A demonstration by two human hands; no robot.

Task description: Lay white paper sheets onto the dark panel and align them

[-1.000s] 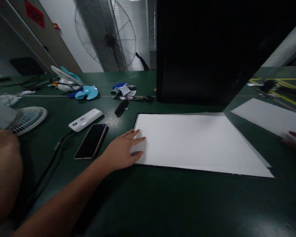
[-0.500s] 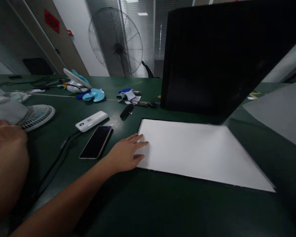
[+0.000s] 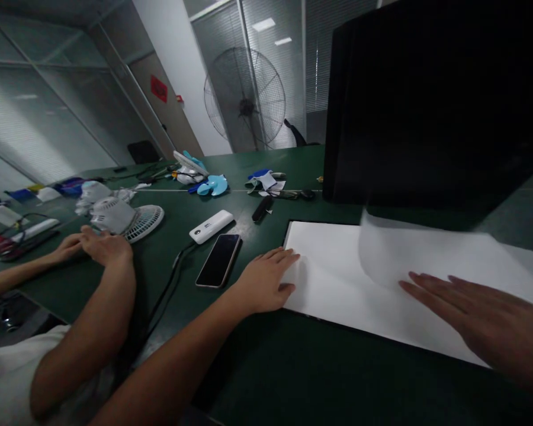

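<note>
A wide white pad of blank sheets [image 3: 328, 284] with a dark edge lies on the green table. My left hand [image 3: 269, 281] rests on its left edge, fingers apart and pressing lightly on the paper. Over the right part of the pad, my right hand [image 3: 475, 322] is stretched flat, its fingers extended. A loose sheet [image 3: 382, 242] curls up at its left edge, just beyond my right fingertips. Its right side runs out past the pad. Whether my right palm touches the paper I cannot tell.
A phone [image 3: 218, 260], a white power bank [image 3: 211, 226] with a black cable, and a small black object [image 3: 262, 209] lie to the left. A large black screen [image 3: 426, 112] stands behind the pad. Another person's hands [image 3: 104, 245] hold a white fan [image 3: 115, 216] at far left.
My right hand has come into view over the pad. The sheet raised at the right has swung left and down over it. My left hand stays on the edge; the view has turned left.
</note>
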